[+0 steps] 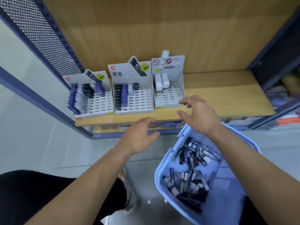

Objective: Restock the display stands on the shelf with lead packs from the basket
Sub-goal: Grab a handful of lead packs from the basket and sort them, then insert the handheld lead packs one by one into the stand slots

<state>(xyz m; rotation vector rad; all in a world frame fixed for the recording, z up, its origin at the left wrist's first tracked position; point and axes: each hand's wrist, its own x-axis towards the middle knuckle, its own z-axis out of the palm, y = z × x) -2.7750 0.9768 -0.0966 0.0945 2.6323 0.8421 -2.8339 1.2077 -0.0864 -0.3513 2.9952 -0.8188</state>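
Observation:
Three white display stands sit side by side on the wooden shelf (227, 98): the left stand (99, 104), the middle stand (139, 101) and the right stand (170, 95). Each holds a few rows of lead packs and many bare slots. A light-blue basket (164, 172) at the lower right holds several dark and purple lead packs (190, 181). My left hand (141, 135) hovers below the shelf's front edge, fingers relaxed and holding nothing. My right hand (199, 114) hangs above the basket's far rim, just in front of the right stand, fingers spread and holding nothing.
A blue perforated metal panel (42, 38) closes the shelf's left side. A blue upright (276, 51) borders it on the right, with stocked shelves beyond. A lower shelf (138, 127) with goods lies under the wooden board. Grey floor tiles stretch to the left.

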